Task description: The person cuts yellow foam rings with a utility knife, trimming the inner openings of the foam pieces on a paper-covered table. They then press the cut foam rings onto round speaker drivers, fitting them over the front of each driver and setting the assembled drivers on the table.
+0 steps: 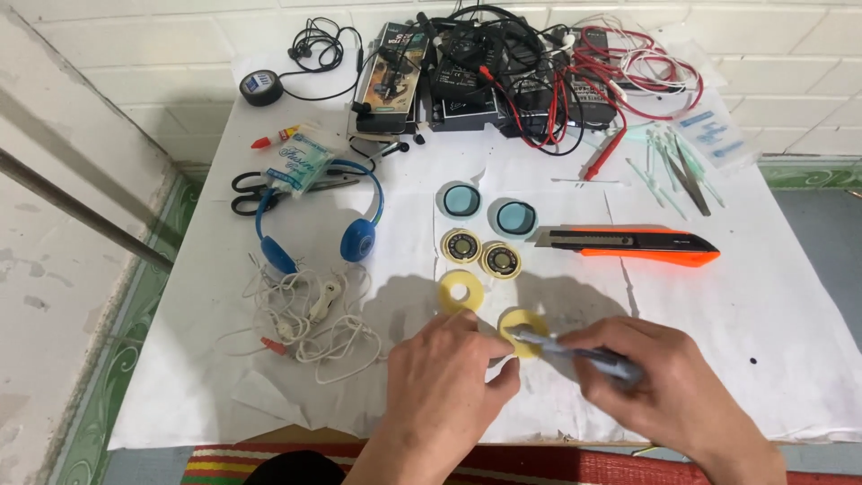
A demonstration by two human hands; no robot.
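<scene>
Left hand (446,377) curled, pinching yellow foam ring (523,330); right hand (669,382) closed round grey tool (575,351) (blurry). Easy to tear foam, or poke fingertips (503,370).

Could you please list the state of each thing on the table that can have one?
Left hand: fingers pinch the yellow ring.
Right hand: grips a grey pen-like tool, tip on that ring.
Second yellow ring: lying flat, untouched.
Utility knife: blade looks retracted.
Scissors: closed.
Blue headphones: ear pads off.
</scene>
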